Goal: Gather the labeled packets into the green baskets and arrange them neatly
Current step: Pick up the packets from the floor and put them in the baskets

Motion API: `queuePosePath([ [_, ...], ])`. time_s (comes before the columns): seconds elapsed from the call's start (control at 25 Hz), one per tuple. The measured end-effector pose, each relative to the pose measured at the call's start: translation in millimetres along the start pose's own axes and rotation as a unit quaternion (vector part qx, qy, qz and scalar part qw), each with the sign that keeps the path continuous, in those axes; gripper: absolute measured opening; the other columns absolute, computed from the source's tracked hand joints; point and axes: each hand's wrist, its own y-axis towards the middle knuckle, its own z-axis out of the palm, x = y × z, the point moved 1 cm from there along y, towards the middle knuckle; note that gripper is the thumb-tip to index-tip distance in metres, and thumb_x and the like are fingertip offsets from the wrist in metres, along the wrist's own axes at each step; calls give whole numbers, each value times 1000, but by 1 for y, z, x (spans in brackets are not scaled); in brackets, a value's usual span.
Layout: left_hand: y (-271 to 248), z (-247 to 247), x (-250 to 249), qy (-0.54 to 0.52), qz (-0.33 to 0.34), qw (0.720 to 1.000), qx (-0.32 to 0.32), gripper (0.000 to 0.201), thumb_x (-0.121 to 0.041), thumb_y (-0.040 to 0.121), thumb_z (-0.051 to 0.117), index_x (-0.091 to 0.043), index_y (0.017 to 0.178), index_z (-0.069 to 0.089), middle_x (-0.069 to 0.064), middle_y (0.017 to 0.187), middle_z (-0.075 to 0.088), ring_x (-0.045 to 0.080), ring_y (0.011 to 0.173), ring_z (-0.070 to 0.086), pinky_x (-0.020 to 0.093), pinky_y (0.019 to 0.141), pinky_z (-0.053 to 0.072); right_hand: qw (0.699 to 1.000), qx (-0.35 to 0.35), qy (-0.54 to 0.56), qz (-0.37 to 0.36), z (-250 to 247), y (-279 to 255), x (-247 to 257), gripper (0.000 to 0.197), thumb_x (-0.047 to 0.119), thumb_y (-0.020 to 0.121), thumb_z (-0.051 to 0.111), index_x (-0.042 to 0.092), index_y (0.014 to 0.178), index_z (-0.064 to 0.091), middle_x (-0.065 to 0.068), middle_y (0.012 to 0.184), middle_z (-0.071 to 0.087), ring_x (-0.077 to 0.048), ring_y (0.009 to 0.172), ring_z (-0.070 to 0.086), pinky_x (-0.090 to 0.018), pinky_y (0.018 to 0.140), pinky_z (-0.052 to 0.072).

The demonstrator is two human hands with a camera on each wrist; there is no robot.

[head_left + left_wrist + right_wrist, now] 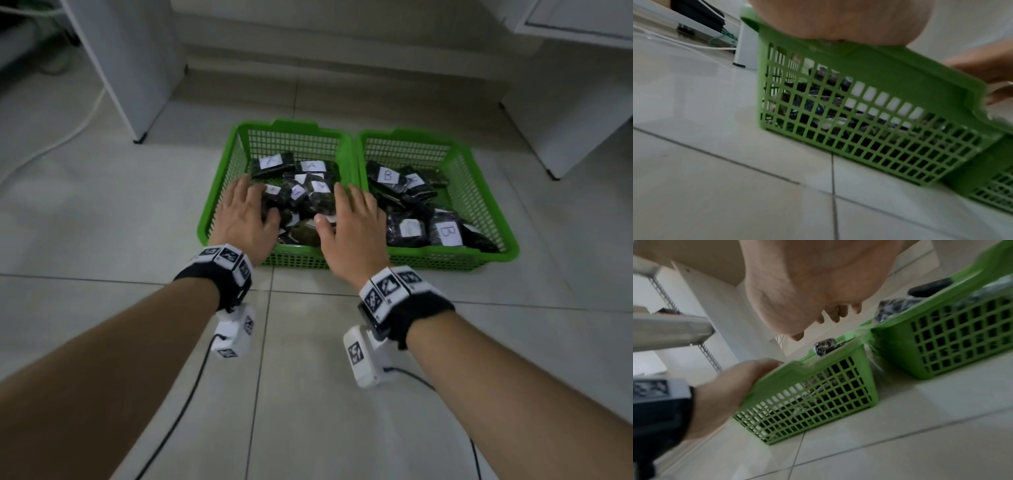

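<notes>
While both hands are spread flat, the left hand (245, 214) and right hand (349, 226) are laid, fingers apart, on dark A-labeled packets (310, 186) heaped in the left green basket (222, 178); B-labeled packets (445, 231) are piled in the right green basket (479, 192) on the floor (102, 212).

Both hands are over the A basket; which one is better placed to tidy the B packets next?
Probably the right hand. It sits at the A basket's right edge, beside the B basket, so it could likely reach the B packets directly. The left hand is at the A basket's far side and would have to cross over.
</notes>
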Motion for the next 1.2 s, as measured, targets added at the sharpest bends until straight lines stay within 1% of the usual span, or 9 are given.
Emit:
queuePosePath([
  [0.08,-7,-7,-8,-5,68,994,-90,44,-34,96,37,-8,126,54,16,145,47,34,136,37,48,114,30,998,-46,47,15,-18,-42,-19,58,46,103,40,14,151,38,-7,157,38,-27,147,26,-49,119,24],
  [0.2,-28,-15,-54,-7,189,968,-166,25,-23,95,43,-8,109,59,12,128,56,36,117,48,46,100,37,987,-110,87,82,-36,-133,-64,51,41,95,49,13,137,53,-6,140,54,-27,132,43,-44,107,32],
  [0.36,-81,15,-172,-8,368,928,-52,32,-26,91,49,-9,116,57,12,139,49,35,131,41,49,107,31,961,-100,72,248,-52,-255,-131,55,31,82,62,14,133,55,-2,135,56,-28,129,45,-40,103,30],
  [0.48,-105,52,-237,100,294,946,90,65,-44,90,45,-10,144,35,13,156,29,36,146,21,63,116,12,909,-44,14,414,-72,-331,-171,70,28,72,72,17,137,49,-4,139,49,-30,132,39,-43,106,31],
  [0.6,-111,75,-249,147,217,952,160,72,-48,89,47,-8,146,31,16,160,16,38,147,15,68,114,11,864,17,18,503,-73,-380,-192,70,25,72,71,15,136,43,-8,133,46,-32,127,41,-43,99,37],
  [0.76,-113,80,-235,151,232,946,166,63,-43,87,56,-6,136,44,10,164,2,35,150,3,66,114,17,888,-69,61,450,-53,-394,-205,45,17,77,72,11,120,59,-7,110,57,-29,107,52,-28,79,37],
  [0.88,-106,70,-219,133,262,950,111,65,-39,86,57,-7,140,39,14,161,14,37,147,14,63,114,20,912,-123,105,376,-44,-372,-191,45,15,75,79,14,118,64,0,105,61,-24,100,53,-19,75,30],
  [1.08,-81,51,-171,186,128,968,112,76,-55,92,41,-26,156,13,11,166,-2,39,151,-4,70,115,1,937,-166,174,254,-55,-294,-154,54,19,76,83,18,126,62,13,105,56,-12,103,49,-6,78,30],
  [1.2,-80,53,-150,187,132,961,153,76,-54,95,39,-36,156,-3,6,166,-8,35,152,2,70,114,4,960,-164,152,170,-72,-231,-132,56,25,78,84,16,128,61,4,109,63,-16,104,52,-19,81,37],
])
